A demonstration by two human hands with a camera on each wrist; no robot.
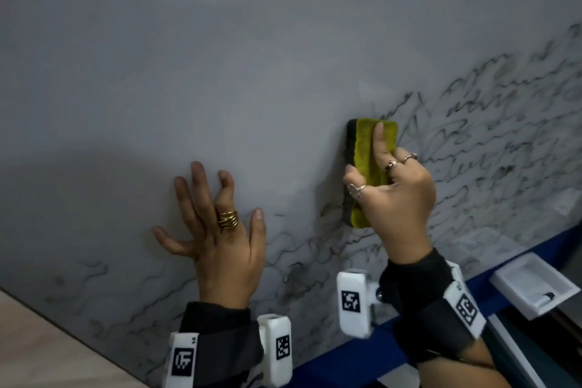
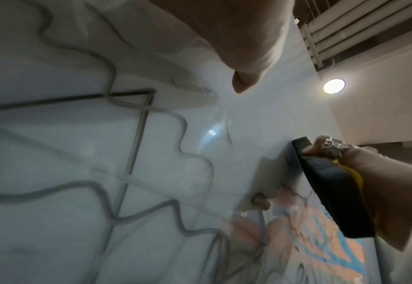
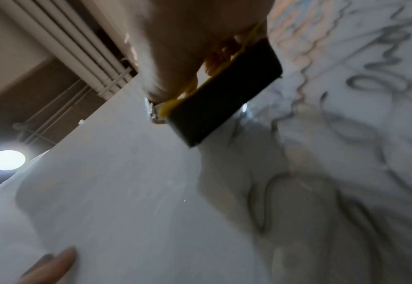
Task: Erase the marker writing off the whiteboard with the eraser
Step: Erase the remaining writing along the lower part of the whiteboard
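A whiteboard [image 1: 220,57] fills the head view, wiped pale across its upper left. Black marker writing [image 1: 491,135] covers its right side and lower strip. My right hand [image 1: 393,186] grips a yellow-backed eraser [image 1: 365,151] with black felt, pressed flat on the board at the edge of the writing. The eraser [image 2: 331,188] shows side-on in the left wrist view and as a dark block, the eraser [image 3: 222,96], in the right wrist view. My left hand [image 1: 217,224] lies flat on the board, fingers spread, to the left of the eraser.
A blue frame [image 1: 346,362] runs along the board's lower edge. A white tray [image 1: 535,290] with a marker in it hangs at the lower right. A pale surface [image 1: 47,350] shows at the bottom left. A ceiling lamp [image 2: 334,86] glows above.
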